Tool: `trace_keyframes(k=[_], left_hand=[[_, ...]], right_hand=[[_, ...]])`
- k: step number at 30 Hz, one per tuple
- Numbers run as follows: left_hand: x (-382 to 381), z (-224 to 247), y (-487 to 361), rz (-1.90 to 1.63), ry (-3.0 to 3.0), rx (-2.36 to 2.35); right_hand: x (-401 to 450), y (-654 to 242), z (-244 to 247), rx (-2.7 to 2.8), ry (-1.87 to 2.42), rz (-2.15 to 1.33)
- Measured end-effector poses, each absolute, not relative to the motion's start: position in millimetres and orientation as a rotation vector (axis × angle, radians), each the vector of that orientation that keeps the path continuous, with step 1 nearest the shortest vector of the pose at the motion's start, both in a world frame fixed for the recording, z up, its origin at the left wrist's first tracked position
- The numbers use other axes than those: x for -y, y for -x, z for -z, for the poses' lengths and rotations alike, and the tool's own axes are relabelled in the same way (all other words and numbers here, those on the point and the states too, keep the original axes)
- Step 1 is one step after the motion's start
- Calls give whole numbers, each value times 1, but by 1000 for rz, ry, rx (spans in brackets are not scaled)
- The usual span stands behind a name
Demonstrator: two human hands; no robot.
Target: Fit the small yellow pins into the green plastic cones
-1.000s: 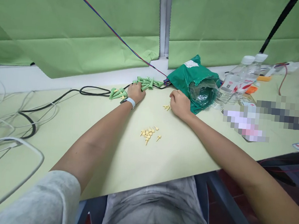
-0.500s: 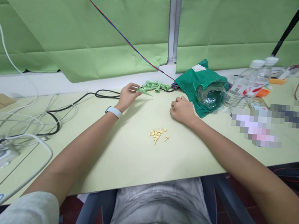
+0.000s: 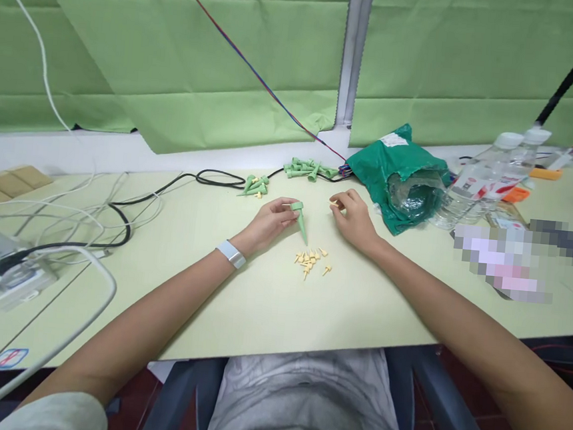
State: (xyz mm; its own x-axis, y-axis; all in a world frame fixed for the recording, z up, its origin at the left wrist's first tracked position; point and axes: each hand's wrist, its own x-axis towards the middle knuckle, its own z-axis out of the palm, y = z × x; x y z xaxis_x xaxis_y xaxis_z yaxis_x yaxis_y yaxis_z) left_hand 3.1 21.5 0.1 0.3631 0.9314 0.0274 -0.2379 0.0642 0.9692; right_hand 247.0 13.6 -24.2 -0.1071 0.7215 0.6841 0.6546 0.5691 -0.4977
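Between the fingers of my left hand (image 3: 269,224) is a green cone-shaped piece (image 3: 301,223), its pointed end slanting down toward the table. My right hand (image 3: 353,222) pinches a small yellow piece (image 3: 335,204) at its fingertips. The two hands are apart. Just below them lies a loose group of small yellow pieces (image 3: 308,260). Behind my hands is a pile of green cones (image 3: 310,169). A smaller group of green cones with yellow pieces (image 3: 255,185) lies behind my left hand.
A torn green plastic bag (image 3: 395,168) and two water bottles (image 3: 491,173) stand at the back right. Black cable (image 3: 219,178) and white cords run across the left. Brown boxes (image 3: 11,184) sit far left. The table's front edge (image 3: 274,353) is near my lap.
My left hand has come away from the green pile toward the yellow pieces, carrying a green cone. My right hand has turned, showing a yellow piece. The view has shifted, revealing the smaller green group.
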Motion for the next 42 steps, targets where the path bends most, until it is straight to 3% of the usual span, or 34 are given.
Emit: trace_keyframes(k=[9, 28, 42], left_hand=[[-17, 6, -6, -998, -1128, -692], [-17, 4, -2, -883, -1159, -633], [-24, 12, 3, -827, -1256, -625]], right_hand=[[10, -212, 22, 1770, 859, -398], [9, -208, 27, 1627, 857, -665], [12, -209, 28, 1768, 877, -499]])
